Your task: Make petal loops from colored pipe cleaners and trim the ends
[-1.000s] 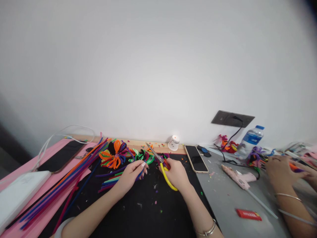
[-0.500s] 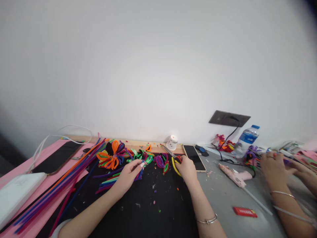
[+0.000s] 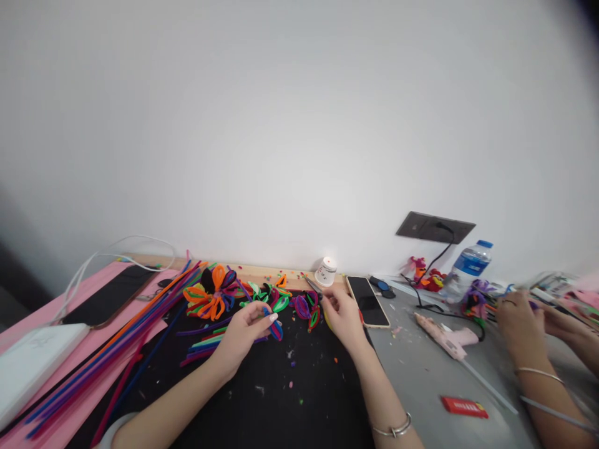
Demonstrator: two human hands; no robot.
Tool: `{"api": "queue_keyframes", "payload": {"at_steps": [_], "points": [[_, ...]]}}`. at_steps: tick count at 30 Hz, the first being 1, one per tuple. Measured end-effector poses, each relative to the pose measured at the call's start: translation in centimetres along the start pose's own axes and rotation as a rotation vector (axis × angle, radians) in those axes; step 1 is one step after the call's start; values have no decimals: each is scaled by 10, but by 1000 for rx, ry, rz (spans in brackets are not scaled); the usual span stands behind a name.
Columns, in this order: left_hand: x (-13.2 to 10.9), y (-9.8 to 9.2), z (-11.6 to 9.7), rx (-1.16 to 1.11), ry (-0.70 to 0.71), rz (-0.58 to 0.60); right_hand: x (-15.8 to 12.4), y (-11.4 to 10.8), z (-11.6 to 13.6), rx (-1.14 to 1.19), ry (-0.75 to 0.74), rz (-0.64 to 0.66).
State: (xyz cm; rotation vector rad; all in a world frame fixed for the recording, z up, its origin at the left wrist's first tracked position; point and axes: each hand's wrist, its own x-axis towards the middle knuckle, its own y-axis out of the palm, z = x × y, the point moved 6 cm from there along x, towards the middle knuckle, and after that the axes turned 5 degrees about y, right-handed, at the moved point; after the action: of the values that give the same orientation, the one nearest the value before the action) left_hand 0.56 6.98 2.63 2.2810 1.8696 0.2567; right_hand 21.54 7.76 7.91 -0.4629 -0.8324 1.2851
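My left hand (image 3: 250,325) is closed in a pinch around a small looped blue and purple pipe cleaner piece (image 3: 276,330), held just above the black mat (image 3: 281,393). My right hand (image 3: 340,313) curls over a pair of scissors (image 3: 313,285), gripping near the pivot; their blades point toward the wall, and bits of yellow and red handle show beside the hand. Between my hands lies a purple, red and green pipe cleaner shape (image 3: 307,310). A green and orange one (image 3: 276,294) sits behind my left hand, and an orange flower-like bundle (image 3: 214,293) is left of it.
Long pipe cleaners (image 3: 112,349) lie at left by a phone (image 3: 110,296) and white box (image 3: 42,362). A paper cup (image 3: 326,272) and another phone (image 3: 368,301) are behind. Rightward are a glue gun (image 3: 447,337), lighter (image 3: 464,406), bottle (image 3: 468,268) and another person's hands (image 3: 521,321).
My left hand has turned, and the blue and purple loop now shows plainly at its fingertips. My right hand has shifted slightly left over the scissors, covering more of their handles.
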Motion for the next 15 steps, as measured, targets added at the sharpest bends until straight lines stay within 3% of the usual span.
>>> {"api": "queue_keyframes", "payload": {"at_steps": [4,6,10,15], "points": [[-4,4,2,-34,10,-19,-23,37,38,117,-149,417],[-5,6,2,-31,20,-35,-33,50,48,150,-166,540],[-6,7,3,-3,12,-33,-35,56,52,198,-163,544],[-5,5,10,122,-39,-4,-25,48,42,208,-102,355]]}}
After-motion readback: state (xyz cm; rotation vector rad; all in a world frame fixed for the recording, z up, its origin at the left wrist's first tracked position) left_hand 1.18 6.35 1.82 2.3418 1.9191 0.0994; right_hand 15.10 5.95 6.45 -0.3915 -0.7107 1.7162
